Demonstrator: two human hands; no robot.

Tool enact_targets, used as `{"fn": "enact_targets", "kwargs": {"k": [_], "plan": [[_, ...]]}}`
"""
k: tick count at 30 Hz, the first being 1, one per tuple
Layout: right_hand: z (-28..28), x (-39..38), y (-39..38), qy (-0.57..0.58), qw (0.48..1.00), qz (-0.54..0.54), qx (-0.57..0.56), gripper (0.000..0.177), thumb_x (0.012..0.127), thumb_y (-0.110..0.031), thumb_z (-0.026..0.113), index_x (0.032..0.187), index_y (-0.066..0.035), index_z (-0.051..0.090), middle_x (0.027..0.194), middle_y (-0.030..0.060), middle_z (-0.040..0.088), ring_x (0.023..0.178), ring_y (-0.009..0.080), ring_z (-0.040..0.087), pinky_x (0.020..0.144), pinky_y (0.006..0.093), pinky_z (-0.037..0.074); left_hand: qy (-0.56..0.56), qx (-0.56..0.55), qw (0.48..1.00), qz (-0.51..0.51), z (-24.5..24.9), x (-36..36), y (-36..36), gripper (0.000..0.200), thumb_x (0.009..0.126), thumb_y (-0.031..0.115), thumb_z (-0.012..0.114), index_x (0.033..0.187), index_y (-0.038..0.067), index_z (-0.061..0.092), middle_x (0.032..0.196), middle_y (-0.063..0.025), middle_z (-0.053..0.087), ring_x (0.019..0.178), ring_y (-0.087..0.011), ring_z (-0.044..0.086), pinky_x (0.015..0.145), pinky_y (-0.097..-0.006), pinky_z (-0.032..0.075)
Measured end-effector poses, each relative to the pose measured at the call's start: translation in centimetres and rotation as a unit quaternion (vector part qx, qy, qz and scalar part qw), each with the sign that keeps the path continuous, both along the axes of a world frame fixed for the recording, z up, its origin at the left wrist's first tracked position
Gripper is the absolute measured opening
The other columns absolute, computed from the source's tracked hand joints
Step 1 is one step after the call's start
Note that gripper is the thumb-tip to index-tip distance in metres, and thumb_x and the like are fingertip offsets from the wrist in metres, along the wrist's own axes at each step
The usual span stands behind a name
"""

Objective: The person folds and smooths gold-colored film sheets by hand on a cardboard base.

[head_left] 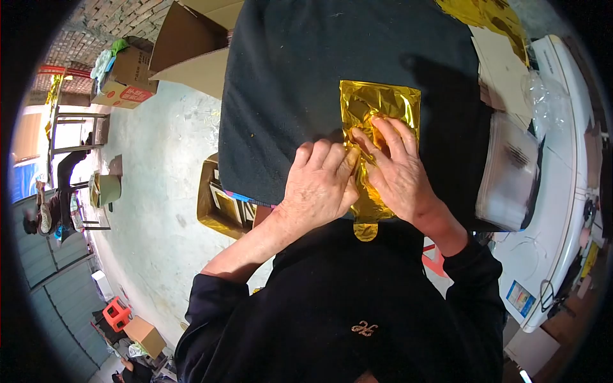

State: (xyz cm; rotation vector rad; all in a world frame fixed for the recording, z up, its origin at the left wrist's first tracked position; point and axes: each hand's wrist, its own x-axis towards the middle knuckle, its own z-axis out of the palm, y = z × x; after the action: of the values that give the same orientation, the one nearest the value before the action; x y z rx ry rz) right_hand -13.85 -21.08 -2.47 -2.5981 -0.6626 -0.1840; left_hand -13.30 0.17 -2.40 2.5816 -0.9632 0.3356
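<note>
A flat, crinkled piece of gold foil (377, 99) lies lengthwise on a dark cloth-covered table (300, 70). Its lower end has a small rounded tab (365, 232) that hangs at the near edge, against the black clothing. My left hand (322, 179) is closed at the foil's left edge, fingers curled, seeming to grip it; the fingertips are partly hidden. My right hand (399, 172) rests on the foil's right half with its fingers spread, the index and thumb close to my left fingers. Both hands cover the foil's middle.
To the right, a stack of clear plastic sleeves (507, 172) lies beside pale cardboard sheets (501, 73), with more gold foil (491, 19) behind. A white surface (562, 185) borders that side. An open box (207, 198) stands lower left; cartons (131, 76) and two other people are farther off.
</note>
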Motion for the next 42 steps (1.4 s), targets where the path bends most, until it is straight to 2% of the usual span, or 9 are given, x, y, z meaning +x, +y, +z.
{"fn": "enact_targets", "kwargs": {"k": [11,17,19,22,25,32,38,41,42], "plan": [[-0.2,-0.1,0.0,-0.013,0.999,-0.001,-0.042,0.067,0.087,-0.013,0.072,0.153,-0.008,0.06,0.157,0.0217,0.044,0.148,0.0416,0.038,0.125,0.0487,0.038,-0.018,0.005,1.0,-0.018,-0.6,-0.5,0.9,0.054,0.084,0.029,0.067,0.131,0.003,0.069,0.121,-0.012,0.057,0.119,-0.0331,0.053,0.105,-0.0493,0.04],[0.0,-0.1,0.1,-0.013,0.999,0.006,-0.036,0.071,0.086,-0.014,0.077,0.154,-0.009,0.059,0.158,0.022,0.044,0.147,0.0416,0.038,0.125,0.0486,0.037,0.031,-0.083,0.996,-0.031,0.4,-0.5,2.8,0.049,0.084,0.021,0.067,0.13,0.005,0.071,0.117,-0.011,0.06,0.113,-0.0307,0.055,0.096,-0.0454,0.042],[0.0,-0.2,0.2,-0.009,0.999,0.004,-0.031,0.073,0.085,-0.014,0.078,0.155,-0.009,0.058,0.159,0.0223,0.044,0.148,0.0418,0.038,0.125,0.0489,0.037,0.044,-0.143,0.989,0.009,1.1,0.5,3.0,0.038,0.087,0.01,0.067,0.124,0.006,0.071,0.109,-0.0103,0.066,0.105,-0.0305,0.059,0.091,-0.0432,0.044],[0.0,-0.1,0.1,-0.014,1.0,0.012,-0.023,0.075,0.084,-0.013,0.079,0.156,-0.009,0.056,0.16,0.0225,0.043,0.148,0.042,0.038,0.125,0.0492,0.036,0.042,-0.159,0.986,0.04,0.6,2.3,2.9,0.035,0.089,0.002,0.071,0.124,0.006,0.071,0.106,-0.0085,0.068,0.102,-0.0303,0.062,0.089,-0.0412,0.046],[0.1,-0.2,0.0,-0.013,1.0,0.014,-0.02,0.076,0.085,-0.013,0.079,0.157,-0.009,0.055,0.16,0.0226,0.044,0.148,0.0423,0.038,0.125,0.0495,0.037,0.031,-0.154,0.988,-0.009,0.1,4.3,2.3,0.038,0.089,0.004,0.073,0.126,0.008,0.07,0.109,-0.0078,0.069,0.104,-0.0298,0.062,0.089,-0.0407,0.046],[0.2,0.0,-0.2,0.021,0.999,0.01,0.036,0.065,0.091,-0.01,0.069,0.154,-0.003,0.056,0.158,0.0238,0.045,0.147,0.0436,0.039,0.123,0.0507,0.038,0.054,-0.138,0.989,-0.025,0.1,5.8,1.7,0.047,0.088,0.01,0.079,0.134,0.01,0.068,0.122,-0.0073,0.069,0.114,-0.0283,0.06,0.094,-0.0416,0.044],[0.5,0.4,-0.7,0.029,0.996,0.028,0.079,0.053,0.097,-0.01,0.062,0.147,0.008,0.056,0.158,0.025,0.046,0.147,0.0436,0.039,0.124,0.0513,0.037,0.068,-0.143,0.987,-0.009,0.3,5.7,1.5,0.053,0.085,0.011,0.078,0.137,0.01,0.066,0.119,-0.0073,0.066,0.113,-0.0286,0.057,0.097,-0.0424,0.043],[0.2,0.5,-1.2,0.052,0.992,0.031,0.111,0.052,0.099,-0.013,0.061,0.146,0.009,0.056,0.158,0.0259,0.045,0.148,0.0431,0.039,0.124,0.0519,0.036,0.069,-0.136,0.988,0.005,0.1,5.7,1.3,0.06,0.081,0.011,0.078,0.139,0.01,0.064,0.118,-0.0088,0.064,0.113,-0.0294,0.055,0.098,-0.0428,0.042],[0.3,0.5,-1.3,0.038,0.995,0.042,0.086,0.052,0.099,-0.013,0.06,0.146,0.009,0.056,0.159,0.0263,0.044,0.148,0.0432,0.038,0.125,0.0519,0.035,0.066,-0.137,0.988,0.012,0.0,5.7,1.2,0.062,0.08,0.012,0.078,0.14,0.01,0.063,0.118,-0.0094,0.063,0.113,-0.0298,0.055,0.097,-0.043,0.042]]}}
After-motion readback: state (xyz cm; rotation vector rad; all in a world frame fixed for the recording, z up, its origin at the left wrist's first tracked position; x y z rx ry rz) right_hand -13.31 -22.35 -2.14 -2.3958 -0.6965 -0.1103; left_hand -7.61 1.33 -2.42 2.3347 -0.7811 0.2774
